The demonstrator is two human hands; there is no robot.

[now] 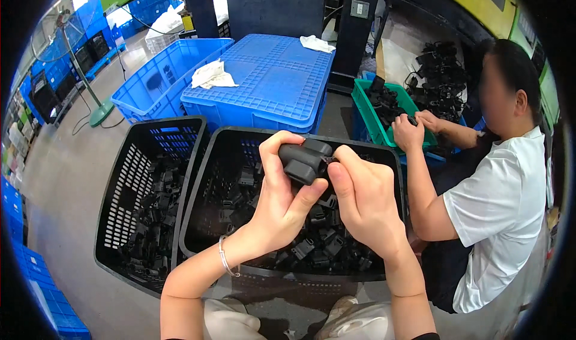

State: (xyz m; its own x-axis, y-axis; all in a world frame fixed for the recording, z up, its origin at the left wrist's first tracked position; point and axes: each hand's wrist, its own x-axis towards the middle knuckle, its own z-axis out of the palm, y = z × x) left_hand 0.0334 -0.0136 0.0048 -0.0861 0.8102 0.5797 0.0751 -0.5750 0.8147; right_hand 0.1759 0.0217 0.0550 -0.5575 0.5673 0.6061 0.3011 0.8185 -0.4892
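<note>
A black moulded plastic part [303, 160] with rounded lobes is held up over a black crate [240, 132]. My left hand [270, 211] is closed round its left side, thumb underneath. At the part's right end my right hand [372, 202] is closed in a pinch, thumb and bent forefinger against a small dark piece too hidden to name. Many similar black plastic parts [327, 244] lie loose in the crate below my hands.
Left of the crate stands another perforated black crate [126, 205] with black parts. Beyond are a blue lidded bin [258, 82] with white cloths and an open blue bin [135, 94]. At right, a seated co-worker [498, 190] handles parts over a green crate [384, 133].
</note>
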